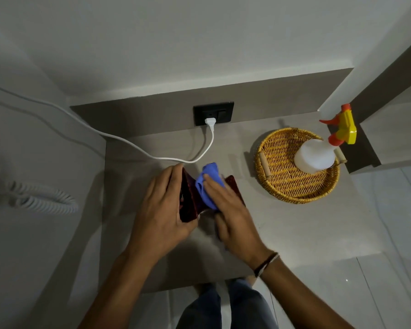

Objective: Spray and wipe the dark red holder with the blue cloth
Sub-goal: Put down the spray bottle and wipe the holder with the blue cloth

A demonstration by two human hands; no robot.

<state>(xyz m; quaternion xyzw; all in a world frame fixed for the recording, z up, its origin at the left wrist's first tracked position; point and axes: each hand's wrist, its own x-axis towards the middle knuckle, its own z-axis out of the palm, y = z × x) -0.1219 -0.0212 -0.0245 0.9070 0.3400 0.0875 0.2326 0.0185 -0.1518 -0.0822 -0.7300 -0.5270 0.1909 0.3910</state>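
The dark red holder (189,200) sits on the grey counter (282,224) in the middle of the view. My left hand (163,210) grips its left side and steadies it. My right hand (228,210) presses the bunched blue cloth (208,184) into the holder's inner face. Part of the holder's right side (233,184) shows behind my right hand; the rest is hidden by both hands. The spray bottle (318,155), white with a yellow and orange trigger head, stands in a woven basket tray (280,186) at the right, apart from both hands.
A black wall socket (214,113) holds a white plug whose cable (128,143) runs left across the counter just behind the holder. A coiled white cord (40,198) lies at the left. The counter's front edge is near my legs.
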